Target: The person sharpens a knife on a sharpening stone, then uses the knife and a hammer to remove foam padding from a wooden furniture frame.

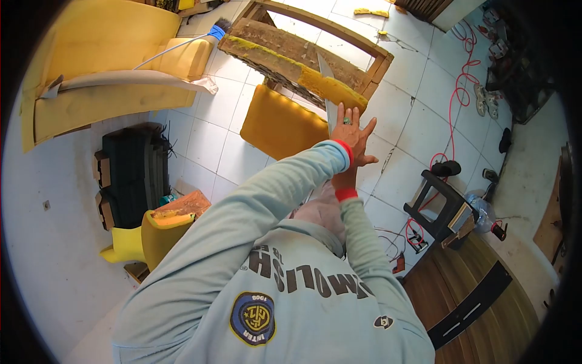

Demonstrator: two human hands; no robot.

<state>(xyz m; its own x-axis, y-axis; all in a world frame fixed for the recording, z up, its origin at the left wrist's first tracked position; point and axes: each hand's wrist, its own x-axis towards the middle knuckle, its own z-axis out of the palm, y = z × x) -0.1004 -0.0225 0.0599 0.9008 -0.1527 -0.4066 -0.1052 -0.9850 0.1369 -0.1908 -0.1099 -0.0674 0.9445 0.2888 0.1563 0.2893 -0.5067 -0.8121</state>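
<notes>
Here we are at the frame (pixel 273 37), tilted over the white floor (pixel 415 130), and the foam (pixel 336 91) sits along its near edge, thick and yellow toward the right end. A long blade (pixel 325 65) crosses that strip, its tip standing up beyond the foam and its lower part running back toward the wrists. The left hand (pixel 356 134) is right there at the near corner, back upward, fingers spread wide and thumb out to the side, clenched on nothing; the fingertips lie at the foam's edge, though whether they press on it or just hover is hard to say. The right hand (pixel 345 182) is tucked beneath the left wrist, mostly covered; it may well have the blade's handle, but I can't make out its fingers or its grip. This looks like trimming work, and it should reward patience: long, light strokes, the blade held at one steady angle to the wood, the foam steadied without being squashed, so the face comes out even. Those left fingers sit close beside the steel, so they'd be better off the cutting line, and uncrossed wrists would give a freer stroke. Below, a yellow pad (pixel 282 123) stands close by.
</notes>
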